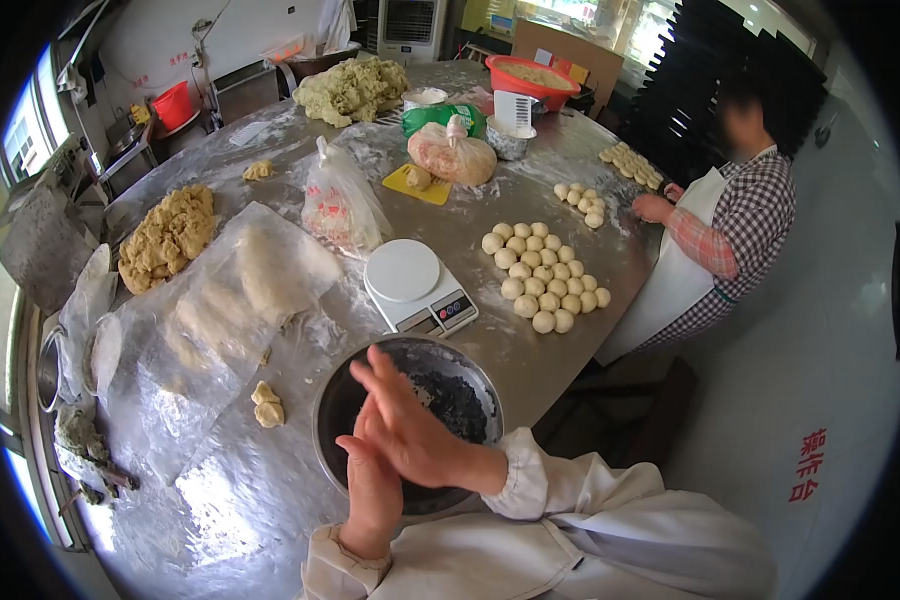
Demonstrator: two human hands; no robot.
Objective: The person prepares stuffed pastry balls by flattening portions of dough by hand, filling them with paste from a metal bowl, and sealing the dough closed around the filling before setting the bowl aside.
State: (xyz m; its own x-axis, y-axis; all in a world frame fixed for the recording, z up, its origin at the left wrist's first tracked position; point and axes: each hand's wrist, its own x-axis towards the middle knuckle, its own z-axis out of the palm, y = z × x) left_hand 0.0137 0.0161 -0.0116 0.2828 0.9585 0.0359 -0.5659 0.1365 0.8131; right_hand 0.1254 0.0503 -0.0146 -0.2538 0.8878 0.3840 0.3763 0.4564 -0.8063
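Note:
My right hand lies across my left hand, palm to palm, above a metal bowl. The fingers of both hands are held together and point up and away; anything between the palms is hidden. Inside the bowl is a dark, crumbly, nearly black filling. Just beyond the bowl stands a white kitchen scale with nothing on its round plate. Small dough pieces lie on the table left of the bowl.
Rows of dough balls sit right of the scale. Plastic sheeting covers dough at left, near a brown dough mass. Farther back are a tied bag, a greenish dough heap and a red basin. A co-worker stands at right.

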